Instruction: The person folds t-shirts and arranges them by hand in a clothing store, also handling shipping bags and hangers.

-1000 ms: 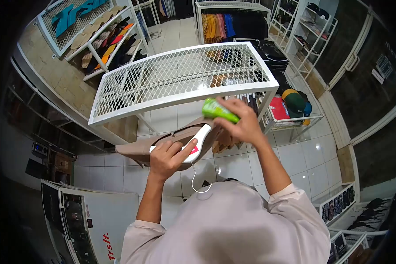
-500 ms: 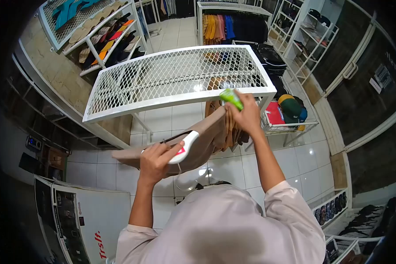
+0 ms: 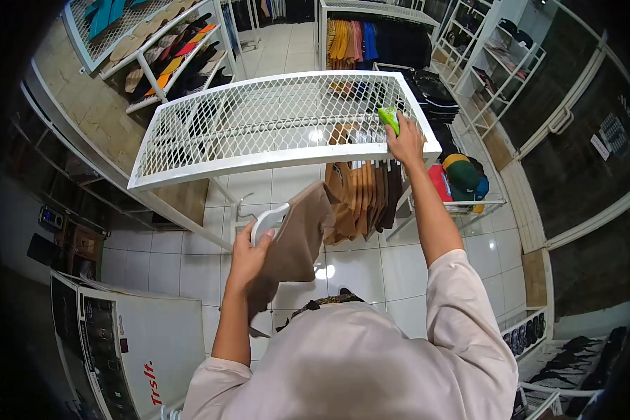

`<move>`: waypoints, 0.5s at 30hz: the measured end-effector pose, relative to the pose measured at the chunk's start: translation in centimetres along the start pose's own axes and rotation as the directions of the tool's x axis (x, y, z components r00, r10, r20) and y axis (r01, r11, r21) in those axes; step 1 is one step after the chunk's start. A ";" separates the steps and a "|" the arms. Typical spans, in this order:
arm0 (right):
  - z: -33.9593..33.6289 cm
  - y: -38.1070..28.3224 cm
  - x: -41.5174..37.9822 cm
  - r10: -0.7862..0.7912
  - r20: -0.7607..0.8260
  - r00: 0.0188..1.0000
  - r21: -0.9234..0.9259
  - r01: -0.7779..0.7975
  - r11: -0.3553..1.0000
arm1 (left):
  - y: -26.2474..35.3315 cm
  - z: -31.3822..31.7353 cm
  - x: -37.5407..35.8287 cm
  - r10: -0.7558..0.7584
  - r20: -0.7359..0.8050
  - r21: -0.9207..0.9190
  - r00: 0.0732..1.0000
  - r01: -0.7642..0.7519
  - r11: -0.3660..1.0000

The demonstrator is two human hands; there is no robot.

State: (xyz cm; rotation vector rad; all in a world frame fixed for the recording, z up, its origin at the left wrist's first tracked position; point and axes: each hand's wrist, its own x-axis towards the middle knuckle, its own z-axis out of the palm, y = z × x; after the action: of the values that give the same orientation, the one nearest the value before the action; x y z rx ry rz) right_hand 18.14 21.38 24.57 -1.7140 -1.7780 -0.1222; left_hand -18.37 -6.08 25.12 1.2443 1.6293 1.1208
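Note:
My left hand (image 3: 248, 255) is closed around a white clothes hanger (image 3: 267, 221), whose metal hook points up and away towards the rack. A taupe garment (image 3: 295, 234) hangs from this hanger, its lower part trailing down towards my body. At the right end of a white mesh-topped clothes rack (image 3: 245, 162), my right hand (image 3: 406, 140) grips a small bright green item (image 3: 388, 120) with white marks, held right at the mesh. Beneath the mesh, just beyond the taupe garment, hangs a row of tan to dark brown garments (image 3: 360, 203).
Caps (image 3: 462, 175) and a red item sit on a low white stand right of the rack. A white box (image 3: 161, 336) with red lettering stands at lower left. Sloped shelves of caps (image 3: 171, 70) line the left wall; glass doors (image 3: 588, 140) are at right.
The taupe garment has gone from stretched sideways to hanging down, and its hanger has turned hook-up. My right hand has left the garment and moved up and right onto the mesh with the green item.

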 end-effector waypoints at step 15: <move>4.7 -11.4 -34.0 -0.116 0.774 0.622 0.577 -0.618 0.534 | -12.9 12.0 8.2 -0.131 0.281 -0.330 0.951 0.224 0.917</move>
State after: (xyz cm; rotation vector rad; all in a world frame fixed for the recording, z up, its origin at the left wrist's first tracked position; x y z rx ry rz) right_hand 3.35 -7.06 7.80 -1.3040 -1.5391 1.5766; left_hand -12.55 2.36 8.60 0.9351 1.2499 1.0400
